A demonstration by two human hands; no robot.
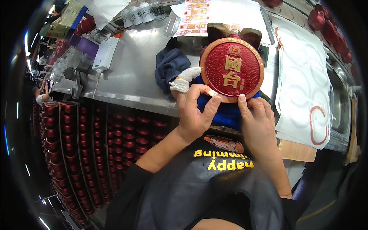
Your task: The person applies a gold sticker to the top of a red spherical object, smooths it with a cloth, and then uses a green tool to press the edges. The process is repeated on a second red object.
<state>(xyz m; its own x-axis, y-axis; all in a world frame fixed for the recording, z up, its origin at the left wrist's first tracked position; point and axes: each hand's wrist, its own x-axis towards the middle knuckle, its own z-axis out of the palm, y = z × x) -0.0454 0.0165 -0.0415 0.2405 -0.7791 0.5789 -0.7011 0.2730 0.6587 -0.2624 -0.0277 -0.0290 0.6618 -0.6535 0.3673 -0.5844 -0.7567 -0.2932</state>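
Observation:
Straight ahead, a round red piece (214, 65) with raised gold characters and a dotted face leans against a dark two-pronged support (217, 30). A copper-coloured band (204, 57) runs around its edge. At the lower left of that band, my left hand (193, 111) is closed, index finger and thumb at the rim. Tape wraps that index fingertip, and a white cloth finger cover (186, 78) sits on another finger. My right hand (258, 119) presses its thumb on the bottom rim, its other fingers curled beside and partly behind the edge. Under the piece lies blue cloth (220, 113).
Dark blue cloth (170, 67) lies on the metal bench (140, 61). On the right, a white sheet (299, 84) carries a curved copper-coloured strip (312, 128). Beyond are a tray with printed sheets (195, 17) and a white box (108, 53). Racked red pieces (126, 134) stand lower left.

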